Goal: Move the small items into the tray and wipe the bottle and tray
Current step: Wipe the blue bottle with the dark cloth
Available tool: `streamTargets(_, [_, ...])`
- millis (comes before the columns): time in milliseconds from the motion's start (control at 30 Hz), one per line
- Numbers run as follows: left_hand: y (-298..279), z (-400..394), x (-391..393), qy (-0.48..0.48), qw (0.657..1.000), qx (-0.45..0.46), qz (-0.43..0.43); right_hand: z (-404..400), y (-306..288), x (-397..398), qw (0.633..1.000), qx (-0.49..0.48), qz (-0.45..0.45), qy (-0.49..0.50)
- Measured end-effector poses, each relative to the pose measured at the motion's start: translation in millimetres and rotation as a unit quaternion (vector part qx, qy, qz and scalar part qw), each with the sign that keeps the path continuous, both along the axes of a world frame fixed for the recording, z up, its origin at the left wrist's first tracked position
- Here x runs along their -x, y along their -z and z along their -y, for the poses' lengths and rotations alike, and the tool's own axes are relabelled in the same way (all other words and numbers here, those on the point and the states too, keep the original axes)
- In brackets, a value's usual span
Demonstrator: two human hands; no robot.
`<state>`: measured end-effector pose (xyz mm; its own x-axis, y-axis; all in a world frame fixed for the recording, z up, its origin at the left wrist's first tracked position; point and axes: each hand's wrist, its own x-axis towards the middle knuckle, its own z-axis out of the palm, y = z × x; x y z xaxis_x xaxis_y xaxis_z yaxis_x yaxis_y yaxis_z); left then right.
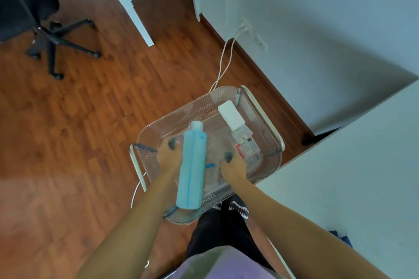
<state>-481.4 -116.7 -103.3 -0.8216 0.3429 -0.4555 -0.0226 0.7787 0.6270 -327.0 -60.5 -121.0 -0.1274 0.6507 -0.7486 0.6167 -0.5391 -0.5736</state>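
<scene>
Head view, looking down over both forearms at a clear ribbed tray (158,130) carried above the wooden floor (90,120), just left of a white bench (351,165). Left hand (169,156) and right hand (233,169) both under or inside the tray near its middle, fingers curled, dark-painted nails showing through the clear plastic; whether either actually grips the base or only props it, cannot tell. Blue bottle (192,165) lying on its side between the two hands, cap pointing away from the body, likely laid flat so as not to topple while the tray is carried. White-capped box or bottle (231,115) and a small packet (246,146) resting beyond and right of the right hand, against the far side by a metal handle (263,115). Small items thus seemingly gathered in the tray already; wiping probably still to come, with a blue cloth-like scrap (337,236) at the bench edge well right of the right forearm. Both forearms extended forward and down, roughly parallel, wrists bent, seemingly balancing the load level
</scene>
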Motion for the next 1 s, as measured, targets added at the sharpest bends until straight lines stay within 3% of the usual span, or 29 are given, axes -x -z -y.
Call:
streamTargets(133, [13.8,9.1,18.0,0.033,0.982,0.034,0.185,6.7,8.5,20.8,0.993,0.047,-0.021,-0.106])
streamTargets(267, [20.2,2.5,22.8,0.036,0.943,0.031,0.33,8.2,20.0,35.5,0.99,0.059,-0.047,-0.122])
streamTargets(600, [23.2,8.8,26.6,0.098,0.939,0.009,0.328,14.6,21.1,39.8,0.988,0.081,-0.135,-0.009])
streamTargets(1000, [-60.6,21.0,39.2,0.16,0.935,-0.239,0.208,-0.1,-62.8,48.5,0.964,-0.114,-0.235,-0.061])
